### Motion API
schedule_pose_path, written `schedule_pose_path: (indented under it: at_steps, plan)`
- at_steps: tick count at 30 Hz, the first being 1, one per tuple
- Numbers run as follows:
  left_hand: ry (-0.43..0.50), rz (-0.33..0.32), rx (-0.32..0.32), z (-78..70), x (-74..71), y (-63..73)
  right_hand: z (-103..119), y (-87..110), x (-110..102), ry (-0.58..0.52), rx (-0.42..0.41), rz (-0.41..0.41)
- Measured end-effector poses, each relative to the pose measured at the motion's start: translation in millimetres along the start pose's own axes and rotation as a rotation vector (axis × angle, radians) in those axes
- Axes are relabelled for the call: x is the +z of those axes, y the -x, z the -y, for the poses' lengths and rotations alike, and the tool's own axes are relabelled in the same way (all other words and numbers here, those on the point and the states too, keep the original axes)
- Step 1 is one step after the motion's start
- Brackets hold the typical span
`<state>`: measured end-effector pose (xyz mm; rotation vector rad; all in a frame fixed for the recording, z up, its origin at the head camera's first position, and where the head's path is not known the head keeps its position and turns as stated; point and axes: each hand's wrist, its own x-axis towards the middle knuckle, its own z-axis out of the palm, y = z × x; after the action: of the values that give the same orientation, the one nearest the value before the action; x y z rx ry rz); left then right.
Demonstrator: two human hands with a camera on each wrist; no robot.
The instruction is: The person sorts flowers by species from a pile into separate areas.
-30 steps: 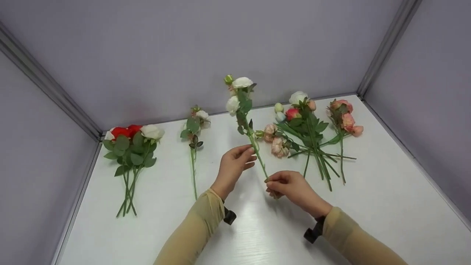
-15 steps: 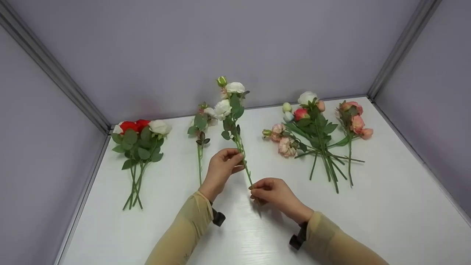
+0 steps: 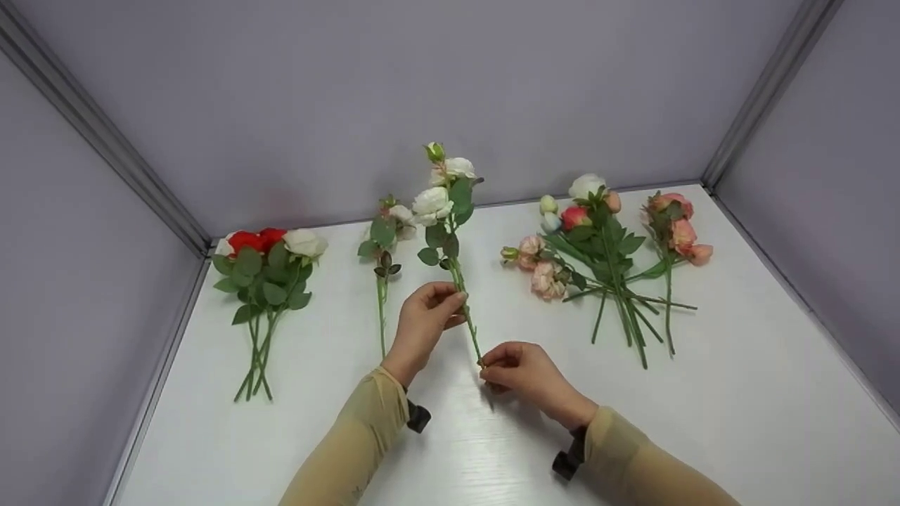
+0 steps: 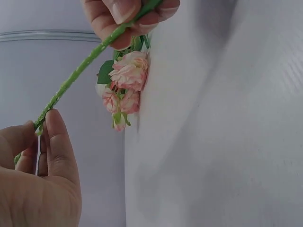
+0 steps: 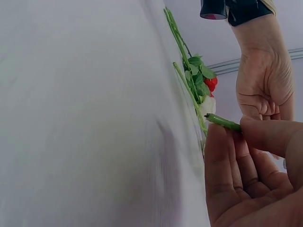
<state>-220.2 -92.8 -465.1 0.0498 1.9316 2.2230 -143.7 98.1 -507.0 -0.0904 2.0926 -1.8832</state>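
An artificial white rose spray (image 3: pixel 432 204), with several white blooms, a green bud and green leaves, stands slanted above the table. My left hand (image 3: pixel 425 323) pinches its stem (image 4: pixel 71 78) below the leaves, between thumb and fingers. Lower down, the right hand (image 3: pixel 529 374) grips the stem near its bottom. In the right wrist view the cut stem end (image 5: pixel 222 122) pokes out past that thumb and forefinger. Just left of the held spray lies a second white rose spray (image 3: pixel 383 235), its stem partly behind my left arm.
Red and white roses (image 3: pixel 271 270) lie bunched at the left. On the right are pale pink flowers (image 3: pixel 545 270), a mixed bunch (image 3: pixel 605 246) with crossing stems, and a coral spray (image 3: pixel 682 235). Grey walls (image 3: pixel 450 84) enclose the white table (image 3: pixel 337 436) at back and sides.
Both hands have moved left with the white rose spray, bringing it closer to the second one. Most recently its blooms have turned slightly. The head view has shifted a little.
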Motion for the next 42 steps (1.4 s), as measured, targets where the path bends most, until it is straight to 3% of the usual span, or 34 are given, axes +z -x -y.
schedule_pose_path:
  at_steps: [29, 42]
  plan:
    - [-0.03, 0.002, -0.056, 5.3, 3.9, 3.3, 0.7, -5.2, 11.3, 0.051, 0.024, -0.043]
    - [-0.084, 0.005, -0.048, -0.1, -8.2, 0.1, 4.0, -11.1, 16.8, 0.032, -0.003, 0.008]
